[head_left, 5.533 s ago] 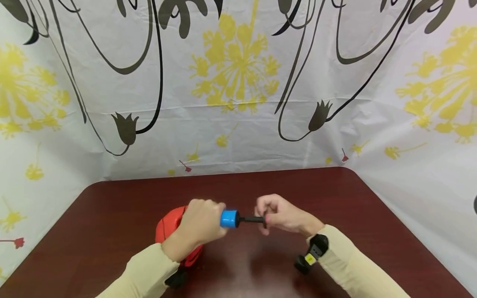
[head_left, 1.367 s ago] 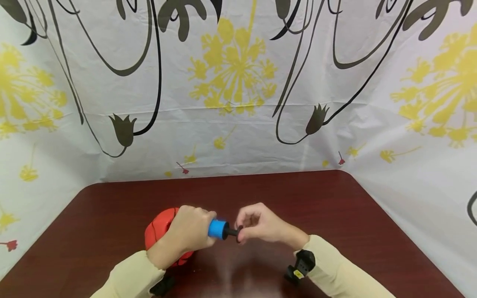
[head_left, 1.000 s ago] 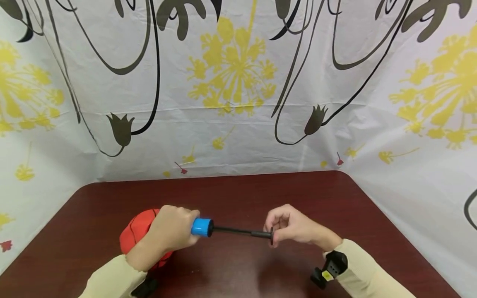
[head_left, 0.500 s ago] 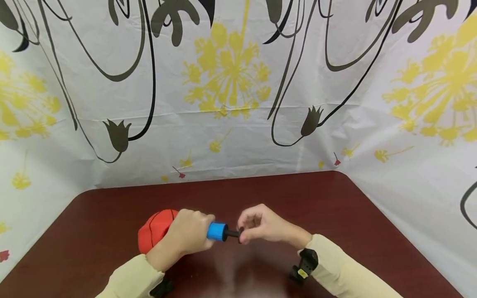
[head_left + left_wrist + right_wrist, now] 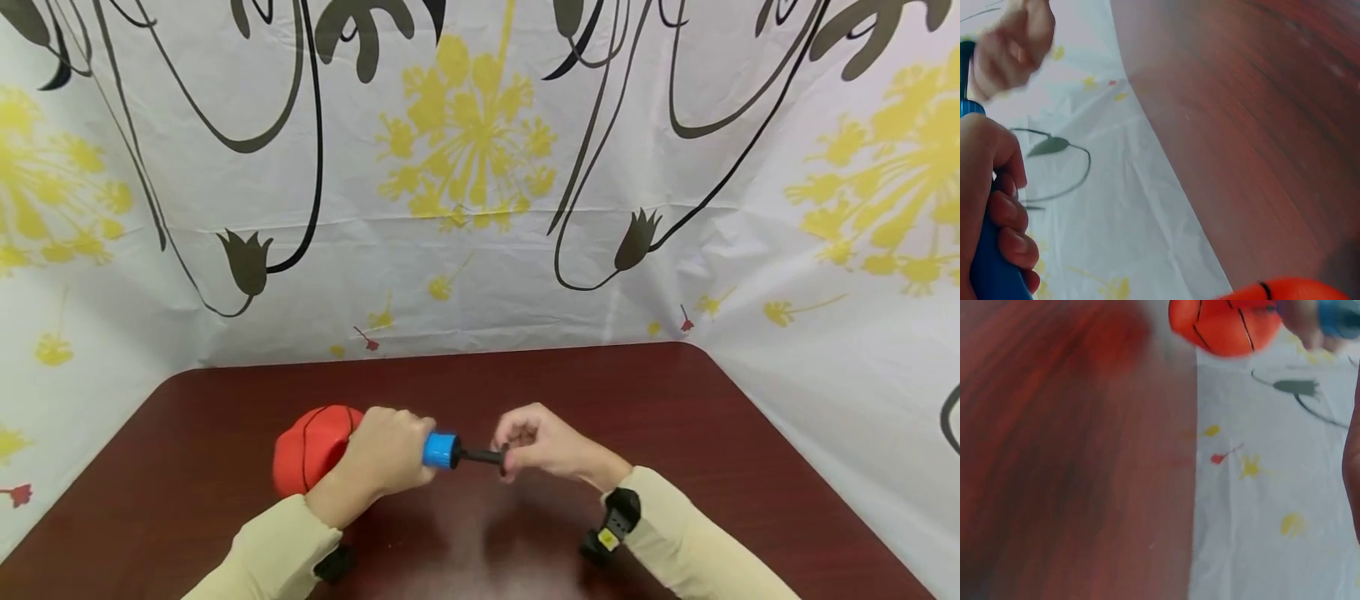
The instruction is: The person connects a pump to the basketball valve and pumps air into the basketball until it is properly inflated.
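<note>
My left hand [image 5: 386,454] grips the blue barrel of a hand pump [image 5: 441,450], fingers wrapped round it. The pump lies roughly level above the table, and a short length of its black plunger rod [image 5: 478,456] sticks out to the right. At the rod's end my right hand [image 5: 551,446] pinches the black handle between thumb and fingers. A red ball [image 5: 311,450] with black lines, slightly uneven in shape, is at the pump's left end, partly behind the left hand. In the right wrist view the ball [image 5: 1225,328] hangs over the table; its joint with the pump is hidden.
The dark red-brown table [image 5: 600,383] has rounded far corners. White sheeting [image 5: 480,292] with yellow flowers and dark stems stands behind it and along both sides. A black wrist camera [image 5: 611,529] is strapped to the right wrist.
The plunger was drawn far out a second ago, then pushed in; now it is slightly out again, right hand a little farther right. The ball looks fuller than in the oldest frame.
</note>
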`<state>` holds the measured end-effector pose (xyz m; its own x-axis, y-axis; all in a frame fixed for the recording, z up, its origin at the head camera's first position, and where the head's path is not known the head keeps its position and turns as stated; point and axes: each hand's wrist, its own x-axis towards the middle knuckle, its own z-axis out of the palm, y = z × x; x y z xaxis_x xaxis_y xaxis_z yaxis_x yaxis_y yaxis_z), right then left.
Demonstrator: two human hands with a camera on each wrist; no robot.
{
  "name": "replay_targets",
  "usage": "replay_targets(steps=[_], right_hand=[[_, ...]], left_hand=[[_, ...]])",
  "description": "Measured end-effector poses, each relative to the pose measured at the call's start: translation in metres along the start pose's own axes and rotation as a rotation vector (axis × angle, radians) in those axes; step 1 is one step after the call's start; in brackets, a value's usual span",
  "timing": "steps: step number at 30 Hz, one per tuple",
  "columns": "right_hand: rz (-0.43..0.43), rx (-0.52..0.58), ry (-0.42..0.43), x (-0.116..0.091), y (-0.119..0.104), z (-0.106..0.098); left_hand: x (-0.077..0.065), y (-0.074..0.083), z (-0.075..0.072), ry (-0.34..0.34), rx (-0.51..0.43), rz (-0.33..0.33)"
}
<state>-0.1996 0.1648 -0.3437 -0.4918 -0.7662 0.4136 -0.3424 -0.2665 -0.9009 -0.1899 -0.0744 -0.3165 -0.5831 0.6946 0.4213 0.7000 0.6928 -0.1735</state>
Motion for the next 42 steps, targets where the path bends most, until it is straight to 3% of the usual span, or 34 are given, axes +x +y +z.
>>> replay_targets(steps=[4, 8, 13, 17, 19, 23, 26, 31, 37, 42], right_hand=[[0.016, -0.102, 0.024, 0.009, -0.003, 0.009], [0.043, -0.124, 0.027, 0.002, -0.017, 0.008], [0.029, -0.006, 0.009, -0.023, -0.037, -0.008], [0.013, 0.053, -0.044, -0.033, -0.037, -0.015], [-0.013, 0.010, -0.092, -0.026, -0.031, -0.012], [-0.032, -0.188, -0.109, -0.005, -0.018, -0.002], [0.003, -0.244, -0.064, 0.001, -0.013, 0.004], [0.045, -0.147, -0.025, -0.009, -0.015, 0.007], [0.013, 0.055, -0.100, -0.033, -0.030, -0.009], [-0.011, 0.071, -0.092, -0.037, -0.030, -0.013]], left_hand=[[0.004, 0.006, -0.001, -0.004, -0.027, 0.015], [0.004, 0.005, -0.003, 0.003, -0.061, 0.045], [-0.001, -0.007, -0.006, 0.032, -0.037, 0.025], [-0.004, -0.009, -0.004, 0.010, -0.034, 0.009], [-0.001, -0.004, -0.004, -0.009, -0.028, 0.013], [0.010, 0.009, -0.005, -0.044, 0.014, 0.040], [0.012, 0.015, -0.003, -0.070, 0.015, 0.058], [0.009, 0.015, 0.001, -0.069, -0.042, 0.070], [-0.005, 0.001, 0.002, -0.004, -0.071, 0.031], [-0.010, -0.001, 0.003, 0.016, -0.046, -0.004]])
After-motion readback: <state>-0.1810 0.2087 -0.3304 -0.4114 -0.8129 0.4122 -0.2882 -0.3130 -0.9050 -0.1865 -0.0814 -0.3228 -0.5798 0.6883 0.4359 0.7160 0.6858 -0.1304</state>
